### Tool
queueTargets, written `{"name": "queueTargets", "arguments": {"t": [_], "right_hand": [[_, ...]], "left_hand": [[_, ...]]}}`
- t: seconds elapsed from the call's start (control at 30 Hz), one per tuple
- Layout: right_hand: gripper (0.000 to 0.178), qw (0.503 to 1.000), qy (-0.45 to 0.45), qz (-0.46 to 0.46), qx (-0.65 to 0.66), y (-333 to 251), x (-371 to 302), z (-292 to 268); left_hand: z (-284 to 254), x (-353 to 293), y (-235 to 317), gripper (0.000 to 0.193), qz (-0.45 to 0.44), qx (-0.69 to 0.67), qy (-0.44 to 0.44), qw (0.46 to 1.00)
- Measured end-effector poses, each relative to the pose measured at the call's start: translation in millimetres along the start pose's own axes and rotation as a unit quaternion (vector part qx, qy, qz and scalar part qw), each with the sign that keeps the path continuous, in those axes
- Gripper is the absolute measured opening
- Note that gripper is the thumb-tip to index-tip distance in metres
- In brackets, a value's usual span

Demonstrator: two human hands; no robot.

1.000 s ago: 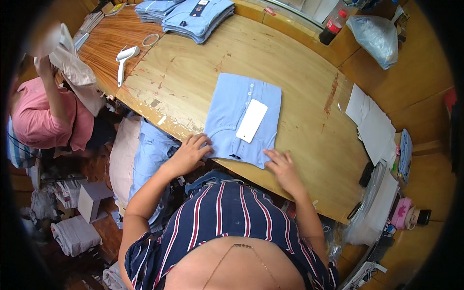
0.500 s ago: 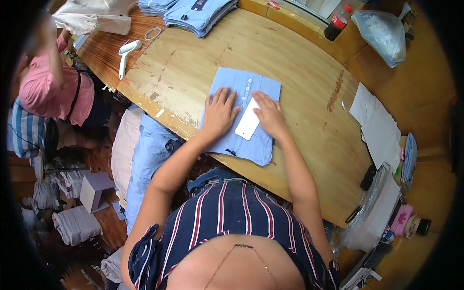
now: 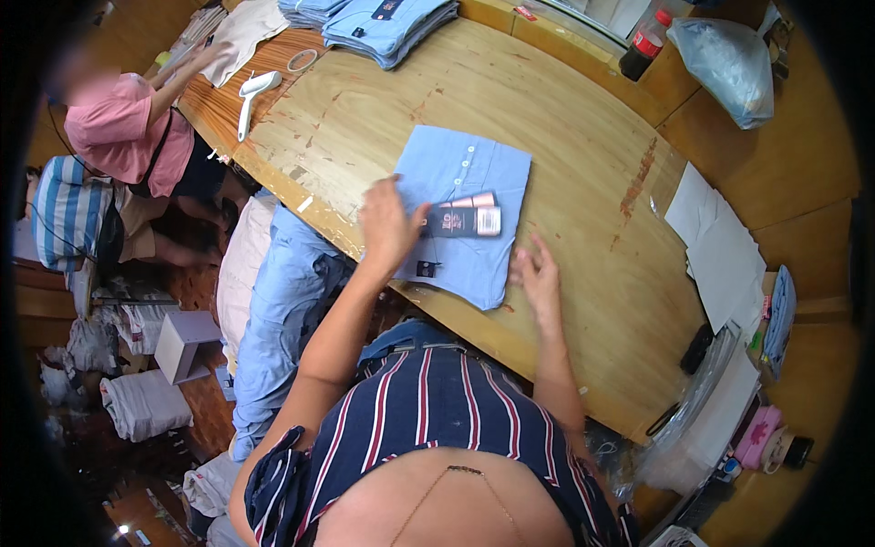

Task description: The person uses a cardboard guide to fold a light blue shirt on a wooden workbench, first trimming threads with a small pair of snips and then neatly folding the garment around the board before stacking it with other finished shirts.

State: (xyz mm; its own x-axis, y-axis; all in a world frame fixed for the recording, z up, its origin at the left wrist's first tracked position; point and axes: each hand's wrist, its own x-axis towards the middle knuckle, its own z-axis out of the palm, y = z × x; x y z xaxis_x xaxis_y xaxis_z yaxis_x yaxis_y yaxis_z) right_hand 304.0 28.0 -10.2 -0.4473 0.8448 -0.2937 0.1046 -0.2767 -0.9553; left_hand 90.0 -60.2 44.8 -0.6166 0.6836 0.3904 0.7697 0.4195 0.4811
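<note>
A folded light blue shirt [image 3: 488, 169] lies on the wooden table in front of me, its white buttons running up the middle. Across it rest dark hang tags [image 3: 463, 221], with a pinkish one partly under the top one. My left hand [image 3: 390, 223] is over the shirt's left edge, fingers apart, its thumb at the left end of the tags. Off the shirt's right edge, my right hand [image 3: 540, 272] hovers with fingers loosely spread and nothing in it. A small dark label [image 3: 426, 269] shows near the shirt's lower left.
Folded blue shirts [image 3: 392, 27] are stacked at the far edge, near a white lint roller [image 3: 258, 87] and a tape ring [image 3: 302, 60]. White sheets [image 3: 720, 246] lie at right. A bottle [image 3: 645, 44] and plastic bag [image 3: 725, 68] stand beyond. A person in pink [image 3: 118, 123] works at left.
The tag was white side up and slanted; now dark faces show, lying crosswise. My right hand has left it for the shirt's right side. My left hand shifted left. The other person's arms now reach forward.
</note>
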Motion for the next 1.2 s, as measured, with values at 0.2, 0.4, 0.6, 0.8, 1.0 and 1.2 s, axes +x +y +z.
{"name": "queueTargets", "arguments": {"t": [0.2, 0.4, 0.6, 0.8, 1.0, 1.2], "right_hand": [[0.055, 0.981, -0.060, 0.090, 0.161, 11.9, -50.5, 20.9], [0.046, 0.970, -0.150, 0.097, 0.166, 8.8, -1.9, 17.4], [0.050, 0.920, -0.278, 0.210, 0.179, -8.4, 13.8, 22.8], [0.052, 0.933, -0.276, 0.180, 0.142, -59.3, 52.3, 84.8], [0.050, 0.969, -0.241, -0.038, 0.022, -160.2, 168.7, 172.3], [0.055, 0.967, -0.220, -0.101, 0.081, -228.5, 290.2, 246.3]], "left_hand": [[-25.7, -49.9, -45.3, 0.071, -0.219, -0.067, -0.179, 0.957], [-18.1, -41.9, -62.5, 0.073, -0.286, -0.245, -0.211, 0.902], [-30.1, -24.0, -74.8, 0.065, -0.281, -0.482, -0.204, 0.805], [-65.3, 62.3, -111.2, 0.042, -0.094, -0.456, -0.196, 0.863], [-87.4, 233.0, -158.1, 0.021, 0.006, -0.414, -0.115, 0.903], [-56.2, 398.1, -181.9, 0.026, -0.038, -0.466, -0.069, 0.881]]}}
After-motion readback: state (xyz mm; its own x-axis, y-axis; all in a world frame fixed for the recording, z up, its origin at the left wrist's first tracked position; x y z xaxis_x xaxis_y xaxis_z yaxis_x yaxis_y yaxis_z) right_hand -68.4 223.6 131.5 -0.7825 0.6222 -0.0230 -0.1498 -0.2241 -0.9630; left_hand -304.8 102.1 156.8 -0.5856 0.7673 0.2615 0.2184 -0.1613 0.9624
